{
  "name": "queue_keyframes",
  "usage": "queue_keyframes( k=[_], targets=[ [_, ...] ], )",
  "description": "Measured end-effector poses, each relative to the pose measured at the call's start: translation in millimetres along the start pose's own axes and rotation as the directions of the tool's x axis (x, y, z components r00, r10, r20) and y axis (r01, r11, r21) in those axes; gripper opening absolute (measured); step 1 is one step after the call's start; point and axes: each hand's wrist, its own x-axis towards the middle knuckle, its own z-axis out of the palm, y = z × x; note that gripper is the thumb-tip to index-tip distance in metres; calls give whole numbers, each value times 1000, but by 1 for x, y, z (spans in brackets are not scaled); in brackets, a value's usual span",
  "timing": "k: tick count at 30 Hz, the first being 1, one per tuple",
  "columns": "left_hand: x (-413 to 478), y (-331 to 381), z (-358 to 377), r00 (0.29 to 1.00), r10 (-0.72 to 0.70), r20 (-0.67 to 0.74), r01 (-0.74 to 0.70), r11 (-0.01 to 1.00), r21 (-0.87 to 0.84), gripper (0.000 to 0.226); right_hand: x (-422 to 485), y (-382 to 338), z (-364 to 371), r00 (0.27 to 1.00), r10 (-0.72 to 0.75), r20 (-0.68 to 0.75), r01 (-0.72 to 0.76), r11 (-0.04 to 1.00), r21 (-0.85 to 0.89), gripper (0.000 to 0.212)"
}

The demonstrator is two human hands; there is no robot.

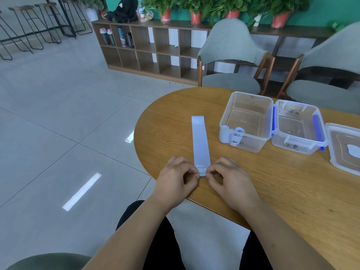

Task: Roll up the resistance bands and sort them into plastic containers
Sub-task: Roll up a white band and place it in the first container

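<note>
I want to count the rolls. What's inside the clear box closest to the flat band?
The nearest box holds rolled bands bunched in its near left corner; the rest of its floor is bare. They overlap, so I cannot count them exactly.

1. The near end of the pale band (200,145) is covered where the left hand (176,178) and right hand (229,179) pinch it; how far it is rolled cannot be told.
2. Far right of the grip, the lid (344,149) is cut by the picture's edge.
3. Handwriting on the containers (246,121) beyond the grip is too small to read.
4. The rolled bands (234,134) there blur behind plastic; their number is unclear.
</note>
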Motion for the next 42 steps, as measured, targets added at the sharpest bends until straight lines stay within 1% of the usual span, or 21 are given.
queue_keyframes(
  k=[7, 11, 13, 17, 21, 28, 32, 33, 36, 42],
  targets=[
    [2, 0, 2, 999, -36, 6, 36, 999, -10, 6, -1, -1, -1, 1000, 15, -18, -15, 1000, 12, 6],
    [2, 1, 1, 999, -37, -4, 37, 999, -24, 13, 0, -1, 1, 1000, 10, -26, -11, 1000, -22, 4],
    [2, 1, 1, 1000, -31, -5, 31, 999, -21, 12, 0, -1, 2, 999, 8, -31, -10, 999, -51, 2],
    [1, 0, 2, 1000, -13, -20, 13, 1000, 20, 5, -2, -3, 0, 999, 10, -52, -14, 996, -89, 15],
    [0, -2, 5, 1000, 6, -30, -5, 1000, 27, 8, -2, -1, 1, 997, 15, -80, -23, 994, -103, 11],
    [0, -2, 6, 997, 31, -66, -30, 999, 15, 4, -2, 1, 3, 996, -44, -83, 31, 988, -149, 12],
    [0, -2, 6, 997, 40, -66, -39, 999, 15, 4, -2, 1, 2, 998, -16, -68, 8, 992, -124, 22],
    [0, -2, 6, 997, 40, -67, -39, 999, 15, 4, -2, 0, 1, 998, -4, -63, -3, 994, -109, 22],
    [1, -1, 7, 997, 29, -69, -27, 999, 18, 4, -2, -2, -1, 999, -6, -53, 0, 994, -106, 12],
    [0, -2, 5, 998, 19, -60, -19, 1000, 2, 3, -1, -3, -2, 999, -8, -40, 3, 993, -121, 7]
  ],
)
